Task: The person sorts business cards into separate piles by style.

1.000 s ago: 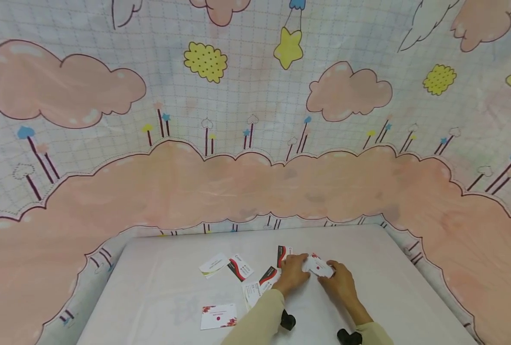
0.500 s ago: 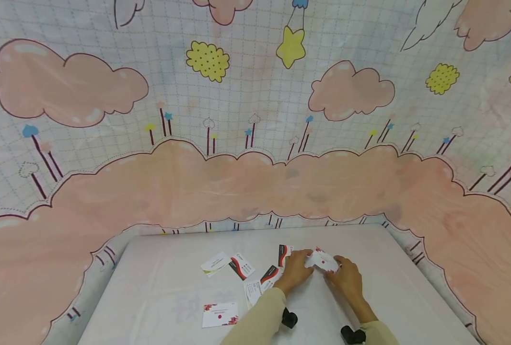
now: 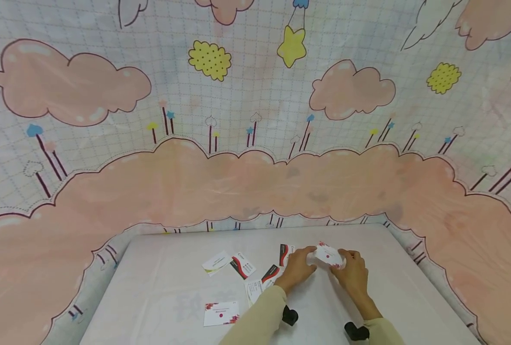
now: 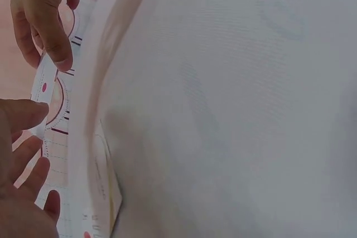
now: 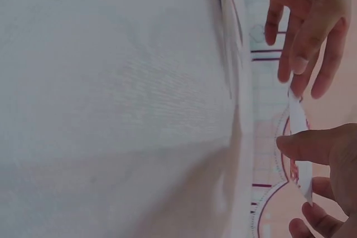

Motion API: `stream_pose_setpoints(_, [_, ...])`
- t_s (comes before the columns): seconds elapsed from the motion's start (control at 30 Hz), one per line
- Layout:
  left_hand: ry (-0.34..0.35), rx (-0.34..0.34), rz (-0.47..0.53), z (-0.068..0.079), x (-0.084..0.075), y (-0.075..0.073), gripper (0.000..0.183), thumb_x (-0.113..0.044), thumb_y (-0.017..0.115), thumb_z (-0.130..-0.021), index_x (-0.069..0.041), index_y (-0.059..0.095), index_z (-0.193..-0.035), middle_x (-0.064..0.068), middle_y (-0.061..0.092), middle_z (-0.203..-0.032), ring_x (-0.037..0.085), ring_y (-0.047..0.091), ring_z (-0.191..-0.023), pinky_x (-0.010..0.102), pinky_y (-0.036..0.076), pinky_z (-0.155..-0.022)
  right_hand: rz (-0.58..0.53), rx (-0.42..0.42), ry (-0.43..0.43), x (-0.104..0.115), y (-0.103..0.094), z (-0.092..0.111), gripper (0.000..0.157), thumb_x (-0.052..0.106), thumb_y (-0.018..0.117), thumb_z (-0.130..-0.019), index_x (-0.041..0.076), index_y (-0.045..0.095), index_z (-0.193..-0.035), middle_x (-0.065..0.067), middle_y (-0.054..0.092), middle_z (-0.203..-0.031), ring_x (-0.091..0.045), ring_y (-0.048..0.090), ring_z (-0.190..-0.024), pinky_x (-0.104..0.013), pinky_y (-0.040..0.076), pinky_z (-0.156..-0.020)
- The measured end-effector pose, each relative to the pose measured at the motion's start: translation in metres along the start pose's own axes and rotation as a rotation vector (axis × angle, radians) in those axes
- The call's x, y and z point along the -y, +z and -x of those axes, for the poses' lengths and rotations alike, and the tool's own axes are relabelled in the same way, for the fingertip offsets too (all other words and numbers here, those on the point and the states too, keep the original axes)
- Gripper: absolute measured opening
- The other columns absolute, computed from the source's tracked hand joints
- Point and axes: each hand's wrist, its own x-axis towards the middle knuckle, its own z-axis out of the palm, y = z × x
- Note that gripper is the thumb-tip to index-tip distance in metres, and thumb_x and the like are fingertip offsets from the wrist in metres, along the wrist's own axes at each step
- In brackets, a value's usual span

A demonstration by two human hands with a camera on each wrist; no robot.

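Observation:
A white card with red floral corners and a red dot (image 3: 327,256) is held up over the far right part of the table. My left hand (image 3: 297,269) pinches its left end, and my right hand (image 3: 353,275) pinches the opposite end. From the left wrist, the card (image 4: 43,88) appears narrow between the two hands, the left thumb lying on its face. Seen from the right wrist, the card (image 5: 301,151) is nearly edge-on, gripped by the right thumb and fingers. I cannot tell whether more than one card is held.
Another floral card (image 3: 221,314) lies at the front left of the white table (image 3: 152,273). A red-and-black card (image 3: 242,265), a white-and-green card (image 3: 216,262) and several more lie left of my hands. Some are partly covered by my left arm.
Both hands have shifted a little to the right and farther away, carrying the card between them. The loose cards on the table keep their places.

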Motion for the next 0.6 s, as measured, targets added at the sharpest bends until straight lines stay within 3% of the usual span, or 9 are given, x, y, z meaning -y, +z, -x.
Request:
stream_pose_setpoints(0.27, [0.073,-0.050,-0.005,-0.002,-0.006,-0.015,0.053,-0.012,0.074,-0.085,-0.014,0.056,-0.136,0.005,0.065,-0.124,0.022,0.058,-0.115,0.035,0.049,-0.099,-0.019,0.024,-0.016,0.009,-0.009,-0.003,0.061,0.021,0.080,-0.079,-0.001,0.056,-0.131,-0.029,0.050,-0.131,-0.048,0.047,-0.119,-0.062,0.037,-0.094])
stream_pose_setpoints(0.6, [0.065,-0.036,-0.013,0.004,0.001,-0.035,0.056,-0.019,0.075,-0.087,-0.016,0.053,-0.139,0.003,0.061,-0.122,0.016,0.058,-0.111,0.032,0.050,-0.098,-0.067,0.044,-0.071,0.027,-0.009,0.000,0.061,0.021,0.081,-0.079,-0.001,0.057,-0.130,-0.028,0.052,-0.133,-0.048,0.047,-0.121,-0.065,0.034,-0.098])
